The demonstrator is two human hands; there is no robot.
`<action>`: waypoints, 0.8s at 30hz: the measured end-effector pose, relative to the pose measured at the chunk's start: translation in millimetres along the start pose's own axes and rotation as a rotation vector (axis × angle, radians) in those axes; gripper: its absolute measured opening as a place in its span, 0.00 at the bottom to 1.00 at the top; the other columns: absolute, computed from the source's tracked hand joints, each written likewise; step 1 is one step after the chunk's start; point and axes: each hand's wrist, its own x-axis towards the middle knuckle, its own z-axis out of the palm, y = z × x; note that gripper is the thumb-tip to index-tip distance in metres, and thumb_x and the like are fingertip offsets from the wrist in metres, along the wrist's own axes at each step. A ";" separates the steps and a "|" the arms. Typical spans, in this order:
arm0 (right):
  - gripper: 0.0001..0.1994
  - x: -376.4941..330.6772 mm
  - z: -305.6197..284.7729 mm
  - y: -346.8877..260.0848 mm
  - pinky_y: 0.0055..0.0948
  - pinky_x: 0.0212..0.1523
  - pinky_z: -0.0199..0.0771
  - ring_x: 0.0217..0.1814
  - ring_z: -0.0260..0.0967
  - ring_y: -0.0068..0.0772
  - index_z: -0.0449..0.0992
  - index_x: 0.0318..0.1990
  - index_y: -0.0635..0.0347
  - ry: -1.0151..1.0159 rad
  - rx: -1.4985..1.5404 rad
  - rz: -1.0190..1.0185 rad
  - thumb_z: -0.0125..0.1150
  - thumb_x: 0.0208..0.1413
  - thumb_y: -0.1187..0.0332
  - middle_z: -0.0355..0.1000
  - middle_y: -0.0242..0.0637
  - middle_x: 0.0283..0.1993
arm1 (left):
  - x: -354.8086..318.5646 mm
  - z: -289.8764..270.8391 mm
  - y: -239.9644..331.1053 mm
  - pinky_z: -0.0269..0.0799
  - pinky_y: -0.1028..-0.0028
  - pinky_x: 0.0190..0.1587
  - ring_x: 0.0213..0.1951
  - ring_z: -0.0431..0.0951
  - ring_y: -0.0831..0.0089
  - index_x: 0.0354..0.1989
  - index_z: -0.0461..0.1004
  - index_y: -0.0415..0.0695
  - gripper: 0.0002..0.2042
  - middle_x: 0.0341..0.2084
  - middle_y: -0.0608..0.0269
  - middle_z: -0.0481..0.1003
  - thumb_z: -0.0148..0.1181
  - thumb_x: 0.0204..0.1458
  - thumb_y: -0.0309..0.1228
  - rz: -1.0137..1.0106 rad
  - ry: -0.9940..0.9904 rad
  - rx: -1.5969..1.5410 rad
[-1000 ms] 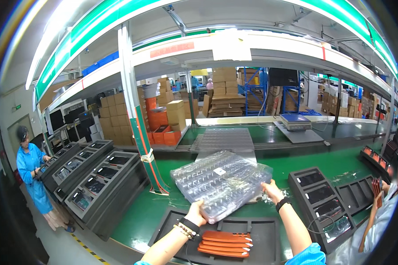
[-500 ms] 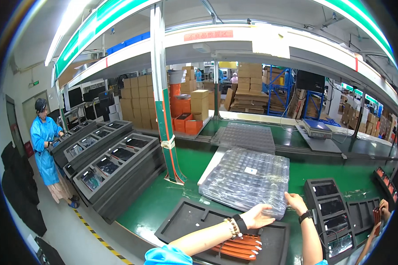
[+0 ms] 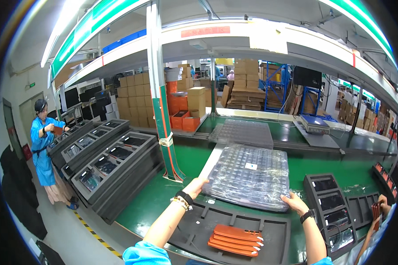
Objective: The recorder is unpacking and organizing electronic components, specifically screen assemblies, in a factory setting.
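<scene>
A plastic-wrapped stack of clear moulded trays with a small white label lies on the green bench in front of me. My left hand grips its near left corner, thumb along the edge. At the near right corner, my right hand has its fingers curled on the wrap. Both hands' undersides are hidden. Closer to me is a black foam tray holding several orange phone back covers in a fanned pile, with white tabs at their ends.
To the right, a foam tray holds dark phone screens; beyond it, another person's hands hold orange covers. Stacked foam trays stand left of an upright post. A flat clear tray and a scale sit farther back.
My left hand has moved left from over the foam tray to the stack's near left corner, uncovering the orange covers. My right hand stays at the right corner. The person at left raised an orange piece.
</scene>
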 end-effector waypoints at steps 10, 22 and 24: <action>0.30 83.4 -32.1 49.3 0.30 0.51 0.68 0.50 0.70 0.34 0.65 0.60 0.71 0.078 -0.002 -0.056 0.63 0.53 0.61 0.73 0.45 0.51 | -82.3 57.9 6.9 0.54 0.72 0.63 0.59 0.64 0.68 0.63 0.57 0.31 0.30 0.57 0.53 0.67 0.56 0.51 0.28 0.004 -0.033 0.015; 0.24 138.7 -30.8 0.6 0.48 0.51 0.67 0.51 0.64 0.62 0.69 0.47 0.73 0.649 -0.741 -0.267 0.58 0.55 0.57 0.65 0.62 0.49 | -74.6 49.9 -27.1 0.66 0.62 0.58 0.54 0.69 0.44 0.64 0.55 0.32 0.32 0.63 0.31 0.53 0.54 0.55 0.38 0.479 0.072 0.859; 0.17 157.0 -7.6 -42.9 0.48 0.50 0.64 0.49 0.61 0.58 0.72 0.42 0.72 0.554 -0.910 -0.570 0.48 0.62 0.62 0.67 0.60 0.45 | -63.4 51.3 -21.9 0.68 0.60 0.57 0.52 0.71 0.43 0.62 0.58 0.33 0.31 0.65 0.40 0.54 0.52 0.56 0.44 0.466 0.006 1.102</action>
